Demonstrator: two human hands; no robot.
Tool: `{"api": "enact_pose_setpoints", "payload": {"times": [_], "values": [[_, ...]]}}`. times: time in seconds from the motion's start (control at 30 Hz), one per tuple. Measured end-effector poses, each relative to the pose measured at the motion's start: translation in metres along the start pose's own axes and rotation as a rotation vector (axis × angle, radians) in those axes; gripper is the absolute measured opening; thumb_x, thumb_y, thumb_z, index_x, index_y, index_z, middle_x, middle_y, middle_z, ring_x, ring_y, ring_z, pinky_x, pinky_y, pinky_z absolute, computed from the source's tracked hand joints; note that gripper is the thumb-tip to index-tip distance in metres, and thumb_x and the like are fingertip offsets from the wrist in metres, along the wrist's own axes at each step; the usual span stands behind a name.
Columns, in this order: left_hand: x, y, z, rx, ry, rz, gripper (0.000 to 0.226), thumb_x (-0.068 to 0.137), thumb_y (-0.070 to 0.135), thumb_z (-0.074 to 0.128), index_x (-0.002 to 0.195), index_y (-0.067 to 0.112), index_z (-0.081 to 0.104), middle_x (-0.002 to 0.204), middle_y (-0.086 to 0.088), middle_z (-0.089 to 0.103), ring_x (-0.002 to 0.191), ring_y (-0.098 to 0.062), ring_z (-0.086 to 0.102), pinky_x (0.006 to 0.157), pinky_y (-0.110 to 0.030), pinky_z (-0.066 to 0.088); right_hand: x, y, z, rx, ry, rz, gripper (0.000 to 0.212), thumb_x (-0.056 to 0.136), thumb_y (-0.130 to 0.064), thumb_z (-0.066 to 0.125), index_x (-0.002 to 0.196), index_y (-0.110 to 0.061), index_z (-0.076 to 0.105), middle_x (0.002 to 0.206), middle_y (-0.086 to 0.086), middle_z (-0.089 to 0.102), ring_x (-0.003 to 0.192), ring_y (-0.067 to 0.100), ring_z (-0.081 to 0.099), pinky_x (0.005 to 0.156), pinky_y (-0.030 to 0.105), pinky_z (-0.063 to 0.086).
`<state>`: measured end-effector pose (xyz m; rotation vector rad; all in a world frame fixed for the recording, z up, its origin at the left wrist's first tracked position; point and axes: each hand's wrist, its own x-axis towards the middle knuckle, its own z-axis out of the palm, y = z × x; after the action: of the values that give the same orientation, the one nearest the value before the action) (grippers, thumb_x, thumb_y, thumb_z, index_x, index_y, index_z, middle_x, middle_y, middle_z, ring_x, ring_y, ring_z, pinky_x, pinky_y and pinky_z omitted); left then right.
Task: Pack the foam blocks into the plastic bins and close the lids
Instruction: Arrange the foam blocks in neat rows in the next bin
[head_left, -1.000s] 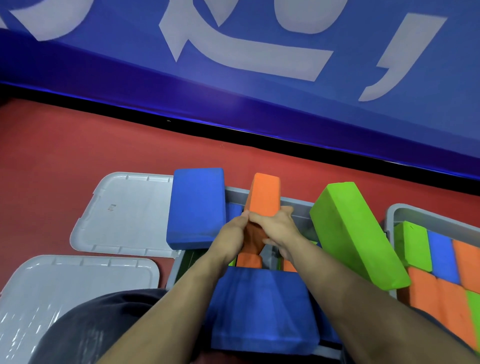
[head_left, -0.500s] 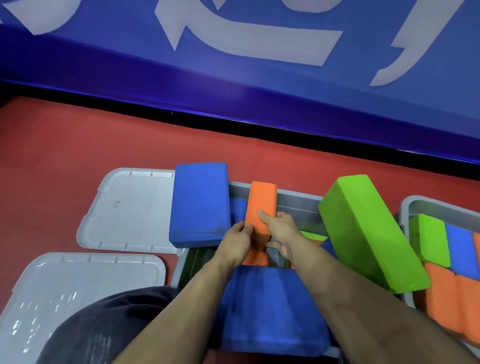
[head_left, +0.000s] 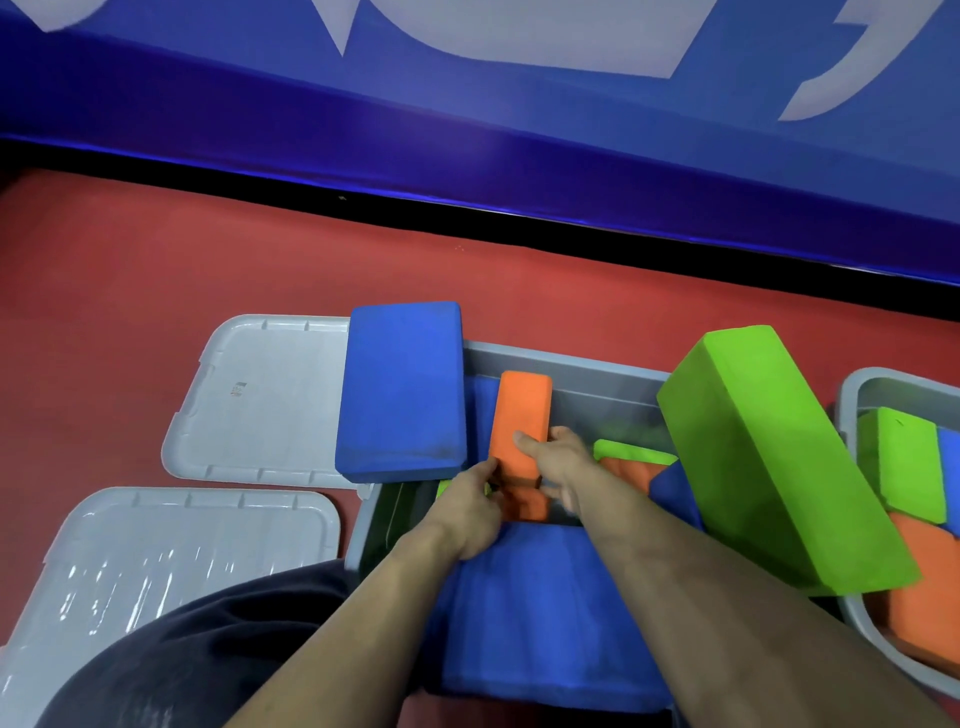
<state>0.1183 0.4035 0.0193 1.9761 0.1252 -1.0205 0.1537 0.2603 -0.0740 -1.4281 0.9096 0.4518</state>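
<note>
Two bare forearms in shot, no sleeves reaching the wrists — both hands uncovered, left hand (head_left: 467, 512) and right hand (head_left: 563, 460), no rings or watch showing. Dark navy trouser leg (head_left: 171, 660) — plain cloth, lower left.

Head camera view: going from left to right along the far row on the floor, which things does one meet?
Grey lid → blue block → orange block held by both hands → big green block → second bin at the right edge.

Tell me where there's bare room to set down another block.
Free: the red floor beyond the two grey lids, up to the blue wall. Crowded: the middle bin, where both hands grip the orange block between blue block and green block.
</note>
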Motion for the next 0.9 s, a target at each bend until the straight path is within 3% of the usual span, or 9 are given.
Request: {"api": "enact_pose_setpoints", "payload": {"times": [0.07,0.17,0.23,0.33,0.47,0.53,0.67,0.77,0.9], "values": [[0.002,-0.003,0.001,0.112,0.029,-0.001,0.056,0.108,0.011,0.041,0.16,0.017,0.021,0.158,-0.004,0.039,0.117,-0.016,0.058,0.09,-0.013,0.051,0.025,0.017,-0.002,-0.034,0.025,-0.019,0.082,0.059,-0.058,0.084,0.124,-0.014,0.059,0.11,0.007,0.074,0.097,0.029,0.073,0.084,0.055,0.06],[0.006,-0.009,0.002,0.346,0.02,-0.014,0.06,0.107,0.025,0.045,0.161,0.021,0.02,0.165,-0.003,0.027,0.151,-0.024,0.026,0.122,-0.041,0.026,0.037,0.026,-0.002,-0.041,0.012,-0.003,0.082,0.067,-0.058,0.083,0.131,-0.018,0.051,0.118,0.005,0.072,0.101,0.029,0.072,0.083,0.055,0.06],[0.009,-0.015,0.004,0.443,0.002,-0.059,0.059,0.106,0.033,0.046,0.159,0.018,0.023,0.165,-0.004,0.025,0.153,-0.026,0.022,0.125,-0.05,0.015,0.028,0.022,-0.001,-0.043,0.009,0.02,0.074,0.079,-0.049,0.08,0.137,-0.018,0.047,0.124,0.006,0.069,0.105,0.03,0.071,0.086,0.056,0.059],[0.015,-0.021,0.006,0.466,0.024,-0.097,0.054,0.104,0.036,0.05,0.15,0.012,0.037,0.159,-0.01,0.035,0.147,-0.028,0.032,0.121,-0.049,0.025,0.045,0.034,-0.003,-0.068,0.015,0.017,0.089,0.071,-0.058,0.077,0.144,-0.02,0.042,0.13,0.007,0.066,0.109,0.03,0.069,0.09,0.059,0.057],[0.019,-0.018,0.003,0.532,0.0,-0.247,0.071,0.105,0.044,0.046,0.159,0.007,0.019,0.167,-0.017,0.011,0.153,-0.032,0.017,0.124,-0.042,0.019,0.045,0.034,-0.003,-0.087,0.005,0.029,0.083,0.072,-0.063,0.073,0.139,-0.024,0.044,0.128,0.002,0.066,0.109,0.03,0.068,0.087,0.065,0.055],[0.018,-0.013,0.002,0.536,-0.04,-0.333,0.061,0.108,0.035,0.042,0.161,0.017,0.016,0.166,-0.021,0.005,0.152,-0.041,0.016,0.122,-0.048,0.026,0.04,0.034,-0.005,-0.063,-0.019,0.044,0.073,0.079,-0.06,0.073,0.137,-0.027,0.043,0.127,0.0,0.065,0.108,0.028,0.068,0.085,0.065,0.055],[0.015,-0.007,0.001,0.655,-0.098,-0.335,0.059,0.11,0.013,0.026,0.16,0.04,0.011,0.167,-0.018,-0.011,0.151,-0.049,-0.004,0.12,-0.051,0.024,0.063,0.055,-0.009,-0.081,-0.01,-0.007,0.102,0.056,-0.076,0.07,0.141,-0.025,0.045,0.128,-0.001,0.067,0.11,0.025,0.068,0.089,0.058,0.058],[0.015,-0.008,0.003,0.713,-0.135,-0.331,0.058,0.11,0.026,0.032,0.162,0.032,0.007,0.167,-0.018,-0.004,0.153,-0.042,0.0,0.121,-0.047,0.024,0.078,0.067,-0.01,-0.133,0.014,-0.065,0.105,0.055,-0.081,0.067,0.14,-0.022,0.049,0.129,0.002,0.068,0.113,0.025,0.068,0.095,0.053,0.056],[0.01,-0.015,0.0,0.535,-0.033,-0.382,0.082,0.104,0.054,0.041,0.161,0.008,0.006,0.164,-0.019,0.019,0.149,-0.032,0.028,0.118,-0.04,0.032,0.089,0.07,-0.012,-0.278,0.031,-0.086,0.125,0.045,-0.09,0.055,0.148,-0.02,0.044,0.14,0.004,0.061,0.123,0.027,0.062,0.098,0.053,0.055]]}}
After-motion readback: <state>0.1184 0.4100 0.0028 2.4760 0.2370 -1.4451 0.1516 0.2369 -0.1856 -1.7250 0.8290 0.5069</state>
